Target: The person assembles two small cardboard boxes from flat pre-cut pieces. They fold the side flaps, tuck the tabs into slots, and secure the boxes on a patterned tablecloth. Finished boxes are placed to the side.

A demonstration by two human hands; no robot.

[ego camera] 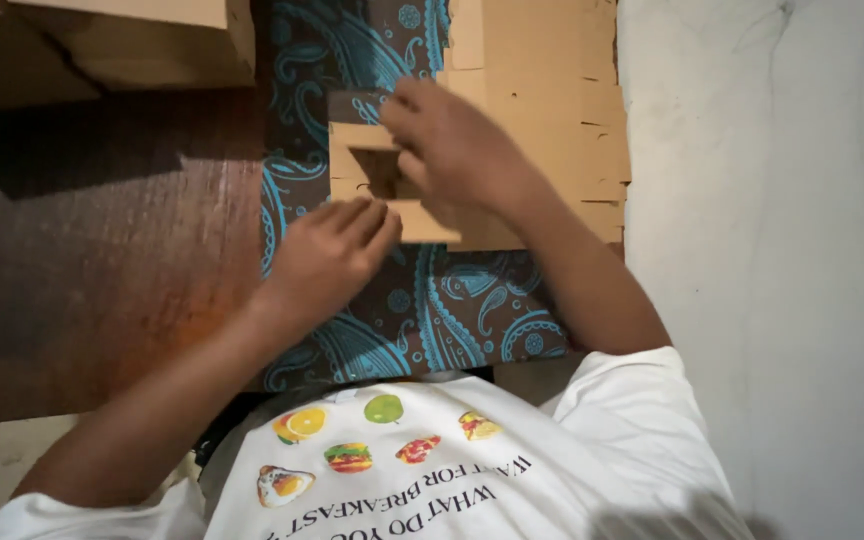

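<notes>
Cardboard, tan and die-cut into a small folded box blank (384, 180): probably light, stiff, easily creased. Right hand (452, 150) pinches its upper flap; left hand (327, 255), fingers curled, presses the lower edge, over a teal paisley cloth (452, 310).

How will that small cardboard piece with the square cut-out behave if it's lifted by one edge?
The cardboard piece looks thin and flat, so it is probably light. Its square cut-out leaves narrow strips around the hole, which would likely flex or crease under a hard pinch. The right hand and left hand both steady it, and on the patterned cloth it should not slide much.
</notes>
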